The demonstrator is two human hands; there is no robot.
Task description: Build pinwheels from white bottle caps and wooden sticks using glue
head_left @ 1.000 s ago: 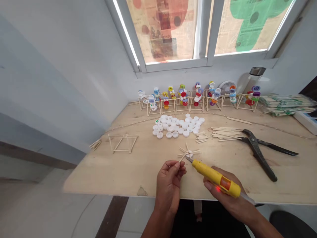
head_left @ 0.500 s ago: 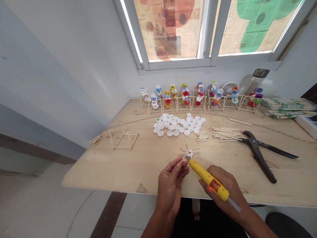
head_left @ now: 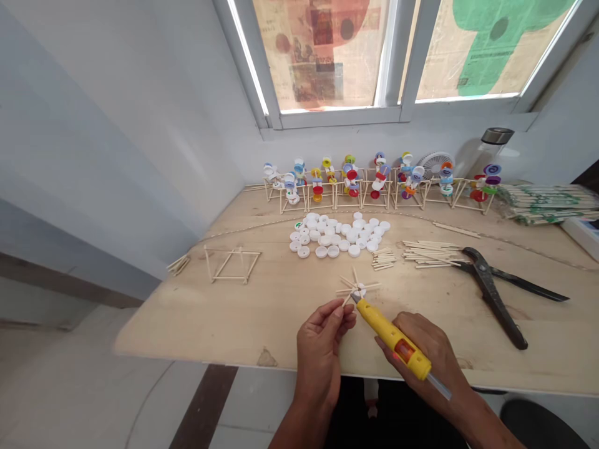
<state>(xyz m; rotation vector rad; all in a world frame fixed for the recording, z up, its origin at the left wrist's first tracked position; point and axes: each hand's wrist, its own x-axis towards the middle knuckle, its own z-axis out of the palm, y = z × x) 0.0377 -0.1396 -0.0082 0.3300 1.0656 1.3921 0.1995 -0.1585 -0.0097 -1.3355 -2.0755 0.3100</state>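
My left hand pinches a short wooden stick between thumb and fingers. That stick points at a white bottle cap, from which several other sticks spread out like spokes. My right hand is wrapped round a yellow hot glue gun, with a clear glue stick jutting from its back end. The gun's nozzle is at the near edge of the cap, close to the held stick. Whether the nozzle touches the stick I cannot tell.
Beyond the hands lie many white bottle caps, a small pile of short sticks, longer sticks and black pliers. A stick frame stands left. Models with coloured caps line the wall near a bottle.
The view has shifted very slightly. Both hands, the glue gun and the spoked cap keep nearly the same places, and the left hand still pinches the stick.
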